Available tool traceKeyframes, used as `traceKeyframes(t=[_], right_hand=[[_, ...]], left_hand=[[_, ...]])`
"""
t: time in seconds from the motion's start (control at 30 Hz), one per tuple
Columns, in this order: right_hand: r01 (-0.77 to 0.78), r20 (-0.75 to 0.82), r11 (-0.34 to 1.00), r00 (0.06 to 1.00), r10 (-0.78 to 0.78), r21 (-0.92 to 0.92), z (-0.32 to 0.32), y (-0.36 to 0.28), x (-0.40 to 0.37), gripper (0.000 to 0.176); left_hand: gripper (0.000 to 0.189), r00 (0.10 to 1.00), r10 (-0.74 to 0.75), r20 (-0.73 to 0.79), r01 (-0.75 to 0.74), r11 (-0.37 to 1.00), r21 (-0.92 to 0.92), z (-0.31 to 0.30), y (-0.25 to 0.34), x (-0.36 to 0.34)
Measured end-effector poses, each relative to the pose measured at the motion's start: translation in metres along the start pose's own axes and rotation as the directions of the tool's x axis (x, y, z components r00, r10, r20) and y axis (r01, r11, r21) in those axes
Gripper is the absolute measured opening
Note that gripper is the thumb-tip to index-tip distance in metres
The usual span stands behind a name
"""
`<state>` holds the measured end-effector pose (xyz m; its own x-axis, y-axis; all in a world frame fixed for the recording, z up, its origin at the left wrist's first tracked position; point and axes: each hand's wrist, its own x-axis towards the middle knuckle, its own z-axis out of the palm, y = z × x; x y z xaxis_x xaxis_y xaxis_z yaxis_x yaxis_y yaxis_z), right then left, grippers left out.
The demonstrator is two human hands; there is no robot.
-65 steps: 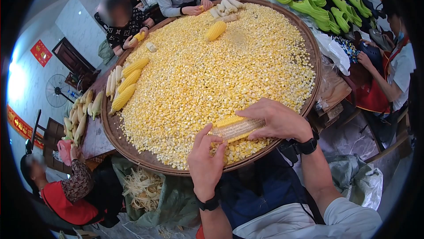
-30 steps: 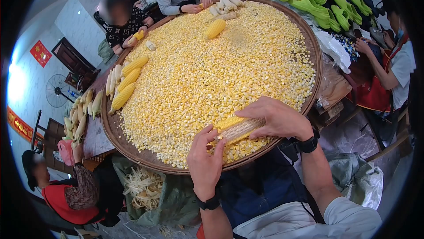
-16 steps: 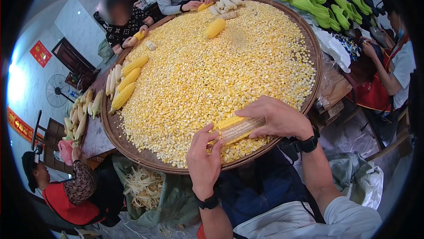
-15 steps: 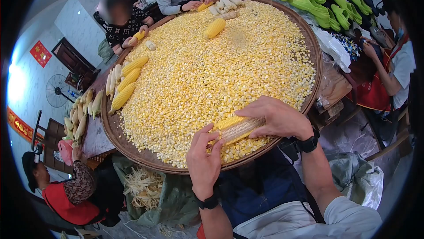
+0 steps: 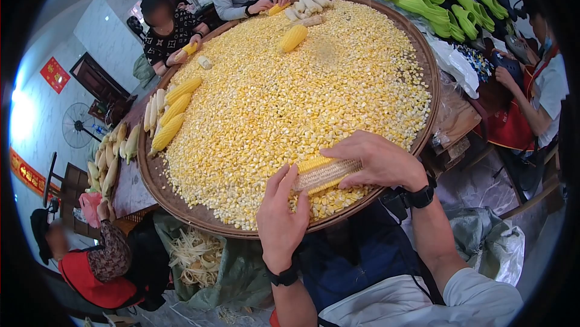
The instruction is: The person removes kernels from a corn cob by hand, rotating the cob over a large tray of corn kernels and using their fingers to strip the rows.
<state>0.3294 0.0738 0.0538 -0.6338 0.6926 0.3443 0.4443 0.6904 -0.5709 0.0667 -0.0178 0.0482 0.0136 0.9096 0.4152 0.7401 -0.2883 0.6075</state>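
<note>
A partly stripped corn cob (image 5: pixel 326 176) lies across the near edge of the tray, a bare whitish strip facing up between rows of yellow kernels. My right hand (image 5: pixel 383 161) is closed over its right end, thumb on the near side. At the other end my left hand (image 5: pixel 281 212) has its fingers and thumb around the tip; part of that tip is hidden. Beneath and beyond both hands, loose corn kernels (image 5: pixel 260 121) cover the wide round tray (image 5: pixel 175 209).
Several yellow corn cobs (image 5: pixel 175 112) rest at the tray's left, beside stripped cobs (image 5: pixel 151 109). Another yellow cob (image 5: pixel 293 38) lies farther back. Two people work across the tray. Green clogs (image 5: pixel 423 4) are piled at right. A sack of husks (image 5: pixel 196 257) stands below left.
My left hand has shifted slightly at the cob's left end, its fingers now more upright and closer together. The right hand and the cob have hardly moved.
</note>
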Motion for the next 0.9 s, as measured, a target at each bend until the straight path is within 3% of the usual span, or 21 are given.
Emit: traceKeyframes(t=[0.17,0.27,0.47,0.57,0.67,0.77,0.9], right_hand=[[0.005,0.000,1.000,1.000,-0.005,0.005,-0.001,-0.001,0.000,0.077],[0.009,-0.002,1.000,1.000,-0.009,0.011,0.000,0.000,0.000,0.077],[0.019,-0.002,1.000,1.000,-0.019,0.006,0.000,0.000,0.000,0.077],[0.023,-0.011,1.000,1.000,-0.023,0.003,0.001,0.001,0.000,0.077],[0.017,-0.011,1.000,1.000,-0.017,0.002,0.001,0.001,0.000,0.077],[0.010,-0.008,1.000,1.000,-0.010,0.002,0.000,0.001,-0.001,0.077],[0.006,-0.012,1.000,1.000,-0.006,-0.002,0.001,0.001,-0.001,0.077]], left_hand=[[0.044,0.997,0.048,-0.052,-0.049,0.999,-0.006,0.002,-0.008,-0.004],[0.039,0.999,-0.021,-0.041,0.018,0.998,-0.057,0.003,-0.008,-0.005],[0.030,0.999,-0.023,-0.029,0.021,0.997,-0.074,0.001,-0.009,-0.003],[0.024,0.994,0.103,-0.018,-0.104,0.994,-0.016,-0.002,-0.014,-0.003],[0.022,0.999,0.034,-0.003,-0.034,0.999,-0.038,-0.003,-0.003,-0.002],[0.036,0.991,-0.131,0.009,0.130,0.968,-0.214,0.003,-0.001,-0.002],[0.054,0.997,-0.056,0.049,0.060,0.996,-0.070,-0.003,0.010,0.003]])
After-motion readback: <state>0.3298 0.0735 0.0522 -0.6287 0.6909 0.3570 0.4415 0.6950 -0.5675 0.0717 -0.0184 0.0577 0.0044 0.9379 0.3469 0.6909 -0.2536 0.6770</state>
